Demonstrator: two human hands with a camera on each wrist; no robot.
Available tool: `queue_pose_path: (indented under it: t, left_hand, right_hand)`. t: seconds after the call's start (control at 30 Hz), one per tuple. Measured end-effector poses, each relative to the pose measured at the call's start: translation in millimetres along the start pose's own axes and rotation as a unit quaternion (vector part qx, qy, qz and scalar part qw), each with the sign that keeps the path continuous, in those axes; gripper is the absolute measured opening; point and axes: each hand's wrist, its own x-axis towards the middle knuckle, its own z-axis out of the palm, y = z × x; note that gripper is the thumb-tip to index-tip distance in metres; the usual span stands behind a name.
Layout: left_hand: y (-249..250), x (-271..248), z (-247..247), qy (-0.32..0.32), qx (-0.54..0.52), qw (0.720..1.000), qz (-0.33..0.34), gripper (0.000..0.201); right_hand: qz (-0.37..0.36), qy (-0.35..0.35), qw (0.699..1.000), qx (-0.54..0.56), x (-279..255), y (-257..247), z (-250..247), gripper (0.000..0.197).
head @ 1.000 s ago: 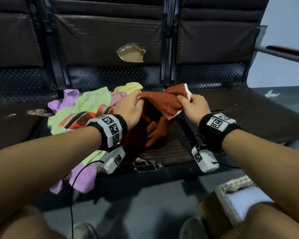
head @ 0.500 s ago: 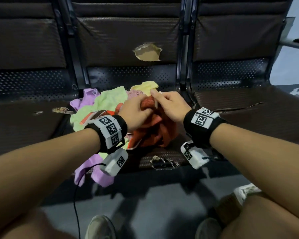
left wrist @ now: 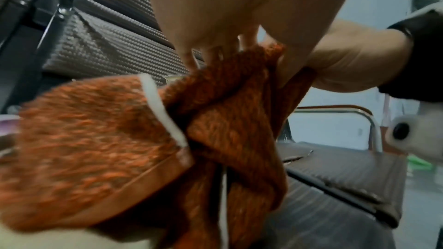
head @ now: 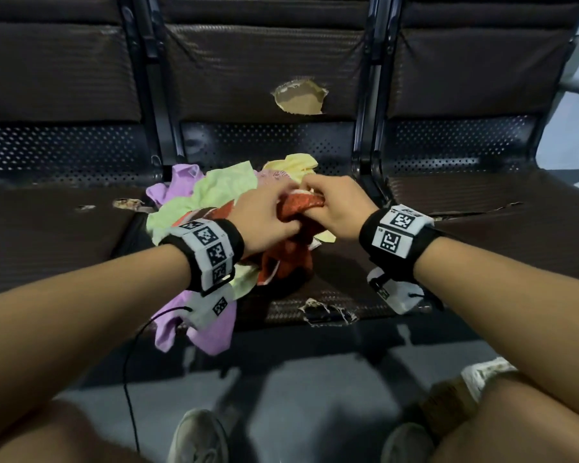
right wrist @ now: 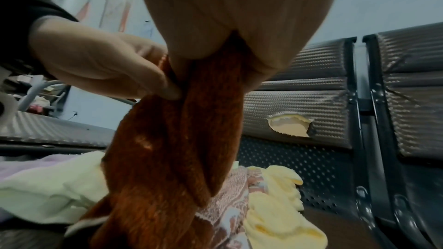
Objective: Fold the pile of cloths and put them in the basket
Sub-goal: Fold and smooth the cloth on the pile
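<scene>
Your left hand (head: 264,215) and right hand (head: 340,208) meet over the middle seat (head: 331,279), both pinched on the top edge of the rust-orange cloth (head: 286,259), fingers curled into the fabric and near enough to touch. The relation that matters: the cloth hangs straight down from this grip, its long axis vertical, with its lower end bunched on the seat beside the pile of cloths (head: 214,195). Neither hand is nearer; both hold the same gathered edge. In the wrist views the cloth reads as a thick, fuzzy towel with a pale hem, twisted into rope-like folds rather than spread flat. Judgement: it cannot be folded square until you draw your hands apart along the edge and open it out. The pile lies to your left of the grip, in green, purple, yellow and patterned pieces, with one purple cloth trailing off the seat front. The basket (head: 482,375) is only partly visible, on the floor low to your right, well apart from the cloth.
</scene>
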Motion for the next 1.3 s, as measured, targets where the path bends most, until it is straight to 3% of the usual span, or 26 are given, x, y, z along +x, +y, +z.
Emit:
queue_pose_path:
  t: [0.07, 0.17, 0.3, 0.37, 0.47, 0.6, 0.67, 0.73, 0.8, 0.87, 0.93, 1.07, 1.17, 1.3]
  left_hand:
    - [4, 4, 3, 0.022, 0.036, 0.999, 0.009, 0.017]
    - [5, 9, 0, 0.074, 0.026, 0.997, 0.014, 0.009]
    - [13, 13, -7, 0.169, -0.008, 0.985, 0.02, 0.015]
    - [15, 18, -16, 0.222, -0.01, 0.975, -0.011, 0.016]
    - [13, 33, -40, 0.22, 0.03, 0.973, -0.068, 0.018]
    - [23, 52, -58, 0.035, 0.111, 0.986, -0.117, 0.027]
    - [32, 61, -57, -0.006, 0.121, 0.981, -0.148, 0.031]
    - [38, 69, -62, 0.014, 0.059, 0.977, -0.205, 0.035]
    - [44, 73, -72, 0.069, -0.058, 0.963, -0.252, 0.041]
    - [48, 73, -79, 0.136, -0.125, 0.945, -0.27, 0.057]
    - [48, 71, -77, 0.16, -0.162, 0.935, -0.274, 0.061]
    - [41, 66, -68, 0.142, -0.22, 0.924, -0.28, 0.021]
    - [39, 62, -67, 0.161, -0.262, 0.905, -0.293, 0.019]
    - [48, 53, -62, 0.144, -0.329, 0.889, -0.285, 0.01]
  right_hand:
    - [0.0, 0.014, 1.0, 0.009, 1, -4, -2, 0.011]
    - [0.072, -0.004, 0.997, 0.035, 1, 5, -8, 0.012]
    - [0.168, -0.173, 0.969, -0.058, -9, 23, 4, 0.026]
    - [0.207, -0.183, 0.96, -0.046, -8, 29, 4, 0.034]
    - [0.234, -0.061, 0.969, 0.048, 4, 37, -14, 0.025]
    - [0.188, 0.148, 0.964, 0.113, 26, 29, -42, 0.018]
    - [0.164, 0.218, 0.953, 0.131, 34, 19, -54, 0.018]
    - [0.152, 0.283, 0.924, 0.207, 38, 13, -65, 0.026]
    - [0.142, 0.301, 0.902, 0.275, 34, 13, -69, 0.021]
    - [0.139, 0.245, 0.928, 0.241, 25, 15, -67, 0.011]
    - [0.141, 0.161, 0.964, 0.16, 13, 17, -59, 0.015]
    - [0.13, 0.109, 0.98, 0.106, -5, 18, -46, 0.016]
    - [0.054, 0.09, 0.984, 0.147, -15, 8, -44, 0.023]
    - [-0.045, -0.034, 0.998, 0.031, -17, -8, -37, 0.029]
